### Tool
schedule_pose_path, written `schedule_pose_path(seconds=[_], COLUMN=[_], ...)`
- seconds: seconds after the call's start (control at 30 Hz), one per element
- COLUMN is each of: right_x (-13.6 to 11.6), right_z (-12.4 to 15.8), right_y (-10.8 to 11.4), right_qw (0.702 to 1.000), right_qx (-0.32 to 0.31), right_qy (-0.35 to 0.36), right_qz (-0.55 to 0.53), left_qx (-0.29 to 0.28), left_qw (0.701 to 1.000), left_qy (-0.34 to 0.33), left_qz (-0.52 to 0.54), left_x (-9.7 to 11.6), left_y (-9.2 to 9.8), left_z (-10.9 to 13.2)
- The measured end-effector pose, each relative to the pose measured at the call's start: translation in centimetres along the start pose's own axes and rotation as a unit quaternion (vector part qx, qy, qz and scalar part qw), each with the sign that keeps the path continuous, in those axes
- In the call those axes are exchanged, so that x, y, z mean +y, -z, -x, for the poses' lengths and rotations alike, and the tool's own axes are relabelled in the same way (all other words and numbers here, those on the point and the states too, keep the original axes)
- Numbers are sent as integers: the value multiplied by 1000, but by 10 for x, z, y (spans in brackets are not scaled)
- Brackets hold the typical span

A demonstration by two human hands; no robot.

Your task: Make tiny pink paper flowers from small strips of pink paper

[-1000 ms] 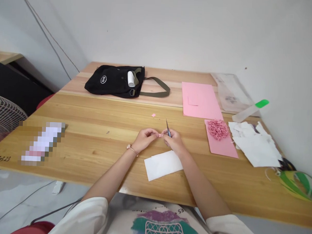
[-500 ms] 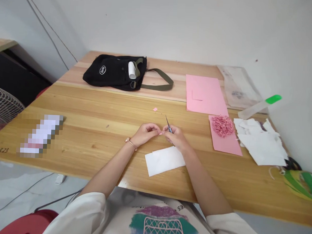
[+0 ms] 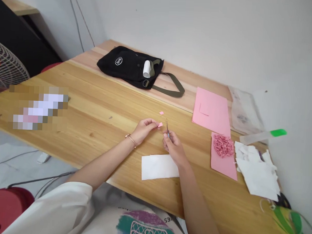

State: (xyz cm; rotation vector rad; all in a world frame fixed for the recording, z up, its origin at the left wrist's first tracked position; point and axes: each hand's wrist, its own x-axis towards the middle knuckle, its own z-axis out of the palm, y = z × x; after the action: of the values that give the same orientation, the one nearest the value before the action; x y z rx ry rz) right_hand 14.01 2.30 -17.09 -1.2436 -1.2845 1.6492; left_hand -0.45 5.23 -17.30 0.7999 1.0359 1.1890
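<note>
My left hand (image 3: 144,130) pinches a small pink paper square (image 3: 160,124) between thumb and fingertips. In my right hand (image 3: 173,144) is a pair of slim tweezers (image 3: 167,127), blue near the fingers, with its thin tips pointing up and away from me. The tips stand just right of the pink square, apart from it. Another little pink paper piece (image 3: 161,112) lies on the table beyond my hands. A folded white paper sheet (image 3: 159,167) rests below my right hand, its right end partly covered by the forearm.
To the right, a pink card (image 3: 222,166) bears a heap of pink curly bits (image 3: 223,146), beside torn white paper (image 3: 262,177). Pink sheets (image 3: 215,109), a clear plastic bag (image 3: 245,110) and a green-ended stick (image 3: 263,136) lie behind. A black bag (image 3: 129,66) sits at the back.
My hands have moved apart. The pink square now shows in my left fingers alone, and the tweezers are more upright in my right hand. The view has tilted.
</note>
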Motion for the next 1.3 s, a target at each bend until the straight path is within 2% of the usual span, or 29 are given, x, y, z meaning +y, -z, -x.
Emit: schedule_pose_path(seconds=[0.2, 0.4, 0.83, 1.3], right_x=[-2, -1, -1, 2], right_z=[1, 2, 3, 2], right_y=[-3, -5, -3, -1], right_qw=[1000, 999, 992, 987], right_qx=[-10, -22, -45, -57], right_qy=[-16, -37, -54, -52], right_qz=[21, -13, -107, -144], left_qx=[21, -4, -17, -7], left_qw=[1000, 1000, 999, 999], left_qy=[13, 1, 12, 16], left_qz=[9, -8, -37, -39], left_x=[1, 2, 6, 3], left_y=[-3, -2, -7, -7], left_z=[2, 5, 10, 9])
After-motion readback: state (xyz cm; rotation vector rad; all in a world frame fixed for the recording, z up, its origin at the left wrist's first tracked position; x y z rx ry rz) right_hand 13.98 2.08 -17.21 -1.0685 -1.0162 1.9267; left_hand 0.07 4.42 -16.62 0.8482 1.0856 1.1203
